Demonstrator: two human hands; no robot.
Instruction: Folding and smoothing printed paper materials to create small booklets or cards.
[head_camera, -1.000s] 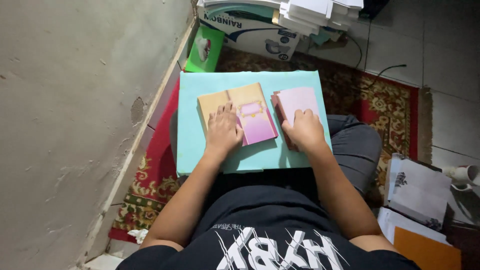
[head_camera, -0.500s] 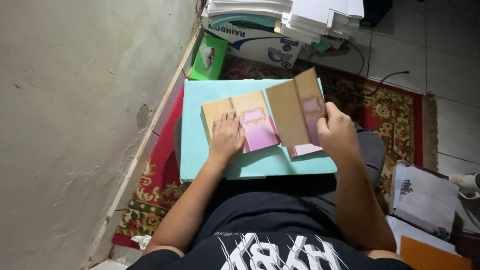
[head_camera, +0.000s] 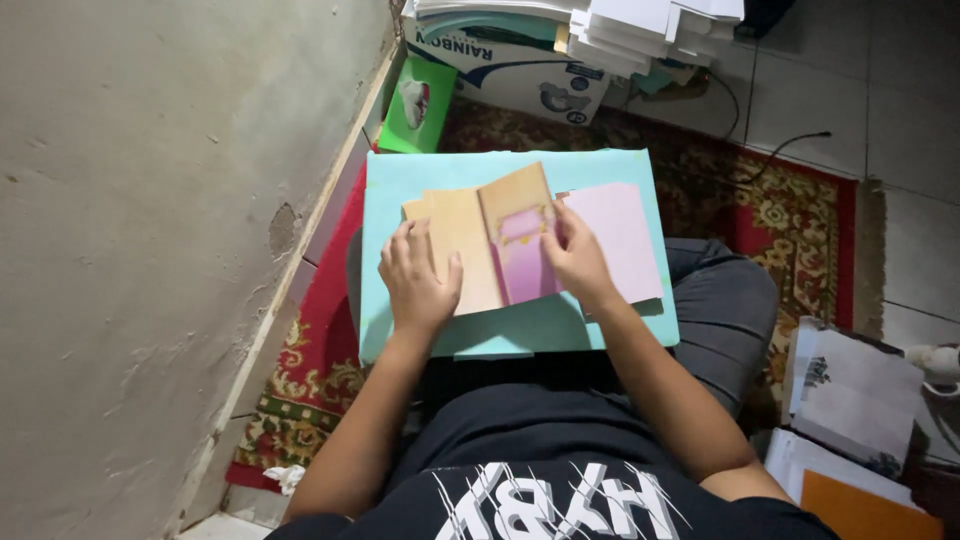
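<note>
One tan folded card with pink inner panel (head_camera: 500, 240) lies on turquoise lap board (head_camera: 520, 335), centre. Left hand (head_camera: 418, 280) flat, fingers spread, pressing the card's left flap. Right hand (head_camera: 575, 262) pinching its middle fold. One pink sheet (head_camera: 620, 240) just right. Far: one white-and-blue carton (head_camera: 510, 65), one green tissue box (head_camera: 415, 105) at left wall.

Lighting: even, soft, moderately bright; faint shadows. Upper right paper stack (head_camera: 660, 25) slightly overexposed. Focus adequate; mild wide-angle distortion at edges.
</note>
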